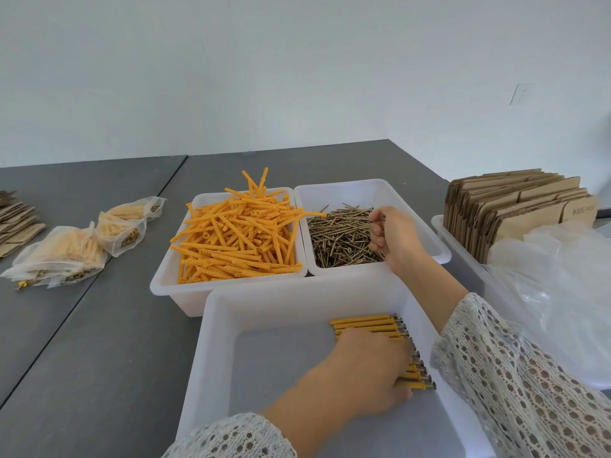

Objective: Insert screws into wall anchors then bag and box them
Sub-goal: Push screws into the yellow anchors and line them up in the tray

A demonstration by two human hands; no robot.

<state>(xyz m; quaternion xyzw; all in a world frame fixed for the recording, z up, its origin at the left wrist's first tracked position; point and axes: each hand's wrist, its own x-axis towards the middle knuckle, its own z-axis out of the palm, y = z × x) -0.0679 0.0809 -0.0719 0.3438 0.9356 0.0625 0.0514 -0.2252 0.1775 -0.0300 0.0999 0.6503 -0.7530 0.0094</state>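
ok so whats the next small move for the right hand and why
Probably lift the right hand out of the screw bin with one screw: its fingers curl among them, while the left hand rests on the finished row.

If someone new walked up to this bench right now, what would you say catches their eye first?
Probably the bright orange anchors heaped in the white bin at centre, with the bin of screws right beside it. Next, the right hand reaching into the screws while the left hand rests on a neat row of assembled anchors in the near tray. Filled bags lie on the table to the left.
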